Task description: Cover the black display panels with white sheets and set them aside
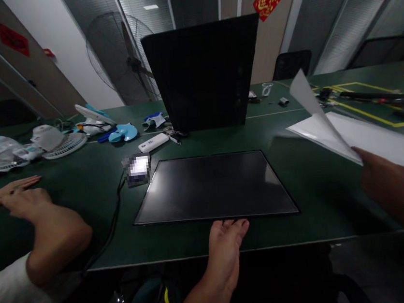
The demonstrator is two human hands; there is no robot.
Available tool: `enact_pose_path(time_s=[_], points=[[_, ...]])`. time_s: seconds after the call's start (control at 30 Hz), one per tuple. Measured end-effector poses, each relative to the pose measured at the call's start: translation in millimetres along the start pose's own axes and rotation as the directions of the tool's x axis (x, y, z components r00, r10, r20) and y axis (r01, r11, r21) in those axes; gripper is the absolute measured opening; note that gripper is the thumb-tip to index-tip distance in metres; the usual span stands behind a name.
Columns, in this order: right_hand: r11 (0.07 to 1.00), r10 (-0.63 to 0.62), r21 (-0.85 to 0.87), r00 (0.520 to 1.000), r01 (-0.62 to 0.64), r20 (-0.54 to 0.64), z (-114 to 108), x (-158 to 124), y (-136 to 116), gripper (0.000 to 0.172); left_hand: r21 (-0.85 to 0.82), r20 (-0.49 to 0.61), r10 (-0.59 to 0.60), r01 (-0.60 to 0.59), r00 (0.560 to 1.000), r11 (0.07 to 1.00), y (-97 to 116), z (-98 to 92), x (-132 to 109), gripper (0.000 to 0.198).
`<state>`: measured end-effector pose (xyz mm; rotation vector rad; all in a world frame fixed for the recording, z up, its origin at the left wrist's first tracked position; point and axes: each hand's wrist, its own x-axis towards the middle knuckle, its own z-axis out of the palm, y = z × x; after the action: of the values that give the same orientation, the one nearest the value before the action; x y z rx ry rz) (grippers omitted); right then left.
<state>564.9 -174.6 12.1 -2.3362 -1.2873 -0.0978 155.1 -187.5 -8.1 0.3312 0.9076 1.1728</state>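
Observation:
A dark, flat screen panel (213,187) with a thin black frame lies on the green table in front of me. At the middle of its near edge is my left hand (225,248), closed on that edge, with part of the fingers hidden there. To the right, my right hand (391,183) is closed on the edge of a thin white sheet (315,102) that curls upward. Beneath it spreads a wider white sheet (379,143), partly covered by that hand.
Behind the panel stands a large black board or screen (207,73). A pixelated device (137,169) with a cable and a white stick-shaped object (153,142) lie left of it. Small fans (64,145) are farther left. Another person's arm (55,224) rests on the table's left side.

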Motion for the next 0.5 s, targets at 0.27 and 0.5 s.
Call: enact_pose_path(time_s=[0.27,0.5], points=[[0.593,-0.801,-0.112,0.598,0.797,0.012,44.4,-78.9,-99.3,0.066,0.281,0.337,-0.296,0.205,0.894,0.938,38.0,-29.6,-9.9,0.046],[0.517,-0.848,-0.036,0.517,0.856,0.115,78.4,-121.9,-157.5,0.056,0.841,0.236,0.457,-0.416,0.857,0.346,88.1,-85.4,6.3,0.043]])
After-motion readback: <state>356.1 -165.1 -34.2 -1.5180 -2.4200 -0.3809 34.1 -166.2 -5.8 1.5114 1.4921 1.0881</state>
